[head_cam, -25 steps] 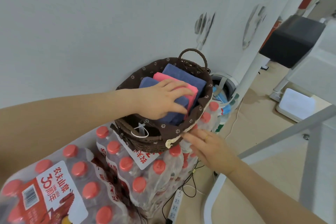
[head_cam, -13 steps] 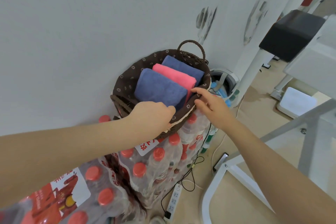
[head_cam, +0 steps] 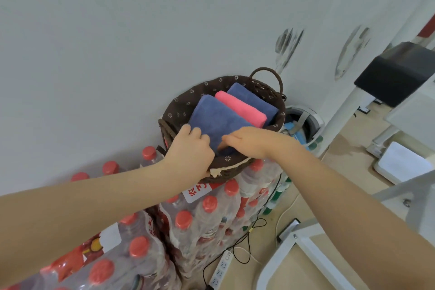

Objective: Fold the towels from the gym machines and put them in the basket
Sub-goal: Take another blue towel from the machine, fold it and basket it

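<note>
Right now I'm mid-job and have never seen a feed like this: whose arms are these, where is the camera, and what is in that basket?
There is no machine here. The camera is worn on a person's head and looks forward and down, so the two bare arms coming in from the bottom are the wearer's own.

The left hand and the right hand both reach over the near rim of a brown woven basket with a flowered cloth liner. Three folded towels lie in it side by side: a near blue towel, a pink towel and a far blue towel. Both hands touch the near blue towel's front edge; whether they grip it I cannot tell.

The basket sits on shrink-wrapped packs of red-capped water bottles against a white wall. A power strip lies on the floor.
</note>
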Available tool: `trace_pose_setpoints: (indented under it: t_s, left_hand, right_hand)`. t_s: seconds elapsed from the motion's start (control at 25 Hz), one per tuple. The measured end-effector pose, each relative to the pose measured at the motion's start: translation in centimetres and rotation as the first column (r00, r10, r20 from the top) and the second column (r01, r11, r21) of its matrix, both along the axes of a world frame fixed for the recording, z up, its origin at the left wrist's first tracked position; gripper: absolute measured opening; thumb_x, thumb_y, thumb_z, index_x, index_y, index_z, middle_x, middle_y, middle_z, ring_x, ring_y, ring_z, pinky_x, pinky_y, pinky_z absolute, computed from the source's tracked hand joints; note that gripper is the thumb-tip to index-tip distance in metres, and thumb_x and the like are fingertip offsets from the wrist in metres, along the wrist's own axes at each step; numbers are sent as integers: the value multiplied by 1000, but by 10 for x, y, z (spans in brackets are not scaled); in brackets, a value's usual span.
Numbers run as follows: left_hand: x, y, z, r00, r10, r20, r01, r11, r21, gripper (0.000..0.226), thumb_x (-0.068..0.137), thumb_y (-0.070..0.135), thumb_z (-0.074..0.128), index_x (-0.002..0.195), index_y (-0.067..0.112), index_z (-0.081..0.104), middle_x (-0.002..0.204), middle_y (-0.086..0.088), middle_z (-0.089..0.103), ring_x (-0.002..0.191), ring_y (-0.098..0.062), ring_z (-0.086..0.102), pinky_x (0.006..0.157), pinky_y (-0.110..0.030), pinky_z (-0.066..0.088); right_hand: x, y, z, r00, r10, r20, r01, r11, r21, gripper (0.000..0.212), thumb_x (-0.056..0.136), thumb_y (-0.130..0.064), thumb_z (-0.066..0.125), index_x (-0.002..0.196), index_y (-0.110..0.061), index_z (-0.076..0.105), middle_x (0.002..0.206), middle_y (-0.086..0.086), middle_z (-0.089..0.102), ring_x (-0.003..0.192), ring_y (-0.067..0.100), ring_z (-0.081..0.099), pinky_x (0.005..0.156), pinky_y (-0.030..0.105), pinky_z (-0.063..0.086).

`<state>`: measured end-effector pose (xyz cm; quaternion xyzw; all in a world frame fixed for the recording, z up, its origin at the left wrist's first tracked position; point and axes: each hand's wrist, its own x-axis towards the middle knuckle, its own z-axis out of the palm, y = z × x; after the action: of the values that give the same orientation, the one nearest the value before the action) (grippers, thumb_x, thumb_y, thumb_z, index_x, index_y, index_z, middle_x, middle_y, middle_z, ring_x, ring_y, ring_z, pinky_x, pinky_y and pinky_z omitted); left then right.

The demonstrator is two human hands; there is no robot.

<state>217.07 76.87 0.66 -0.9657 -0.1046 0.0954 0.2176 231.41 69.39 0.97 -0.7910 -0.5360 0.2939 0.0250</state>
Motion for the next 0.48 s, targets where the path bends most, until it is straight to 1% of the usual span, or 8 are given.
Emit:
trace_pose_setpoints:
  t_s: [0.08,0.16,0.2,0.24,0.28,0.36,0.4,0.48]
  left_hand:
    - [1,-1,3,999,5,-39,-7,999,-51,37,92,37,45,110,8,58,108,-9,54,102,-28,48,89,-37,32]
    - [-1,2,6,999,-48,9,48,996,-79,42,87,46,52,103,9,62,101,-7,58,95,-26,54,86,-36,36]
    - [-5,8,9,988,-126,85,130,991,-43,48,77,56,59,91,10,66,90,-5,62,87,-24,57,84,-36,40]
    - [-12,15,13,975,-175,136,177,984,2,55,64,65,64,78,12,68,78,-3,64,80,-24,60,82,-36,43]
    - [-22,22,15,954,-212,210,209,977,37,59,57,69,64,71,12,68,73,-3,64,79,-25,63,84,-38,44]
    - [-47,33,20,920,-194,340,197,980,24,57,64,63,53,78,11,67,82,-7,67,92,-29,64,87,-39,39]
    - [-64,35,22,909,-153,387,160,987,12,51,69,57,47,84,11,64,87,-8,67,94,-29,63,83,-37,40]
    - [-109,34,26,879,-48,474,65,998,-20,35,73,43,45,88,12,52,84,-9,65,82,-28,63,69,-35,42]
  right_hand:
    - [-2,7,-3,995,60,78,-51,993,-103,52,99,-39,18,117,-12,59,125,10,58,111,25,51,100,36,35]
    - [-11,7,0,986,115,125,-103,990,-98,47,100,-33,20,106,-11,61,105,6,60,99,20,52,90,32,34]
    - [-16,6,6,980,123,156,-124,992,-5,41,100,-28,24,90,-13,61,86,-1,56,85,16,50,81,30,32]
    - [-22,4,16,976,114,186,-141,980,139,38,100,-23,28,74,-18,55,73,-6,50,74,15,47,74,31,32]
    - [-29,5,24,977,78,198,-137,943,304,36,99,-20,31,67,-18,49,66,-7,46,69,17,46,69,33,34]
    - [-51,7,37,994,16,112,-80,799,596,31,97,-21,35,79,-11,58,72,2,60,72,23,55,67,39,44]
    - [-68,10,42,994,30,109,-97,727,679,30,95,-23,37,87,-10,62,80,6,66,78,24,59,70,40,47]
    - [-114,20,49,971,132,198,-235,656,717,29,93,-28,39,95,-12,63,92,7,69,87,28,62,72,38,49]
